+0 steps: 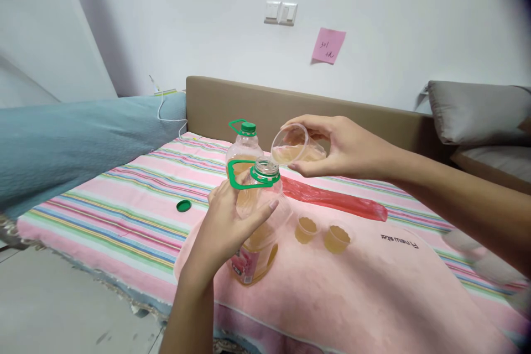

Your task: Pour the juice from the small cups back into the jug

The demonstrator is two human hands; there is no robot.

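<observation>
My left hand [234, 218] is wrapped round the upper body of a large clear juice bottle [255, 254] with a green handle ring [234, 175]. That bottle is uncapped, and its lower part holds amber juice. Above and right of its mouth, my right hand [332, 146] grips a clear plastic cup [296, 146], tipped sideways with pale juice near its rim. Whether liquid is leaving the cup I cannot tell. Two small cups of juice, a left one [306, 230] and a right one [337, 239], stand right of the bottle. A green cap [183, 206] lies to the left.
Behind stands a second bottle [244, 146] with its green cap on. A red plastic wrapper [336, 198] lies past the cups. Pink cloth [373, 287] covers part of the striped bedding [124, 199]. A brown headboard [352, 113] runs along the wall; grey pillows [477, 113] are at right.
</observation>
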